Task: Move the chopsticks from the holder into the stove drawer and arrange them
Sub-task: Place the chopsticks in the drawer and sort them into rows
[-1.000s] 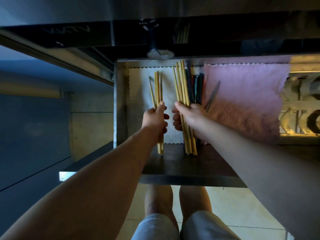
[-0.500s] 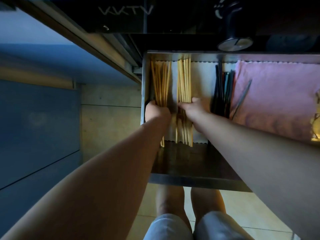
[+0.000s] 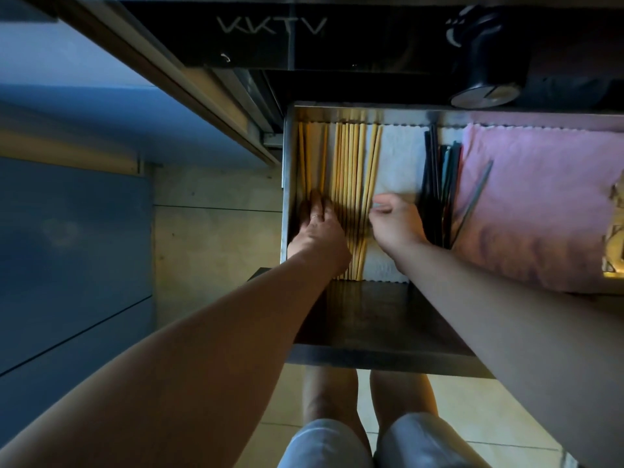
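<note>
The metal stove drawer (image 3: 286, 184) is pulled out under the black stove front. Several wooden chopsticks (image 3: 351, 170) lie side by side on a white liner (image 3: 400, 163) in the drawer's left part, pointing front to back. My left hand (image 3: 317, 231) rests flat on the leftmost chopsticks by the drawer's left wall, fingers spread. Just right of the wooden row hovers my right hand (image 3: 395, 222), fingers loosely curled and touching the outer sticks, holding nothing. A bundle of dark chopsticks (image 3: 439, 184) lies further right.
A pink cloth (image 3: 540, 197) covers the drawer's right part, with a thin dark stick (image 3: 474, 194) lying across its edge. A black stove knob (image 3: 486, 86) juts out above the drawer. Blue cabinet fronts (image 3: 74, 231) stand at left. My knees and tiled floor show below.
Both hands have set down the wooden chopsticks they held upright; the sticks now lie flat in a row. My right hand has let go and drawn right. The view shifted left.
</note>
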A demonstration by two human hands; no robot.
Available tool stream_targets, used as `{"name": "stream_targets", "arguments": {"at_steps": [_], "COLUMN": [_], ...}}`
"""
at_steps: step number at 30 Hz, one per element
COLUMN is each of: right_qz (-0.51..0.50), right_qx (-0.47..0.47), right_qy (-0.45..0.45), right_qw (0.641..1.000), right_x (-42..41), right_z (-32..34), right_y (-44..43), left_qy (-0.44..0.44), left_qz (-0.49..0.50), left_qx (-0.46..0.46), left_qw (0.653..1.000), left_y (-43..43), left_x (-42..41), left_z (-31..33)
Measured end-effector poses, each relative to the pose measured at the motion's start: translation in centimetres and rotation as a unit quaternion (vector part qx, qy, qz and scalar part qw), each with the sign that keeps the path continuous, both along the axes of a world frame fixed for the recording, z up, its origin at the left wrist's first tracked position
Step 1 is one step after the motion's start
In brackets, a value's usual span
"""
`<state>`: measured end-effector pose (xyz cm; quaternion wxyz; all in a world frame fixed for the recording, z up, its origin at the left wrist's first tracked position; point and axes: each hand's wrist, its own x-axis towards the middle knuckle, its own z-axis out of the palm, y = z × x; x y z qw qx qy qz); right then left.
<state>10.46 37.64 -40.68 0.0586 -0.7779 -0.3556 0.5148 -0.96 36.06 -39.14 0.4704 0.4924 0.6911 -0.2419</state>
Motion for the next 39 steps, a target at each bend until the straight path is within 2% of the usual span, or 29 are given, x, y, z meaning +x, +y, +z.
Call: {"name": "stream_targets", "arguments": {"at_steps": [5, 10, 12, 14, 18, 24, 30, 34, 36, 39], "right_qz": [-0.004, -0.012, -0.012, -0.014, -0.016, -0.020, -0.035, -0.026, -0.026, -0.038], "right_qx": [-0.002, -0.008, -0.011, -0.016, -0.021, -0.014, -0.015, -0.021, -0.026, -0.042], "right_qy": [0.016, 0.011, 0.014, 0.014, 0.019, 0.023, 0.057, 0.069, 0.070, 0.088], "right_qw": [1.000, 1.000, 1.000, 1.000, 0.999, 0.999, 0.998, 0.997, 0.997, 0.994], "right_x": [-0.2, 0.2, 0.2, 0.2, 0.3, 0.5, 0.4, 0.0, 0.0, 0.0], "right_z": [-0.3, -0.5, -0.5, -0.6, -0.8, -0.9, -0.9, -0.7, -0.9, -1.1], "right_y": [0.2, 0.1, 0.1, 0.0, -0.1, -0.3, -0.5, -0.3, -0.2, -0.1], "left_qy": [0.014, 0.027, 0.012, -0.004, 0.021, 0.019, 0.046, 0.021, -0.001, 0.001], "left_qz": [-0.051, -0.029, -0.082, -0.124, -0.090, -0.136, -0.066, -0.159, -0.192, -0.186], "left_qx": [0.008, 0.015, 0.060, 0.056, -0.001, 0.027, 0.014, 0.086, 0.081, 0.043], "left_qw": [0.999, 0.999, 0.995, 0.991, 0.996, 0.990, 0.997, 0.983, 0.978, 0.982], "left_y": [-0.3, -0.1, -0.2, -0.4, -0.4, -0.6, -0.5, -0.6, -0.5, -0.5], "left_x": [0.1, 0.2, 0.3, 0.1, -0.1, 0.0, 0.4, 0.1, -0.4, -0.7], "left_z": [0.0, 0.4, 0.2, -0.3, -0.4, -0.5, -0.3, -0.6, -0.9, -1.1]}}
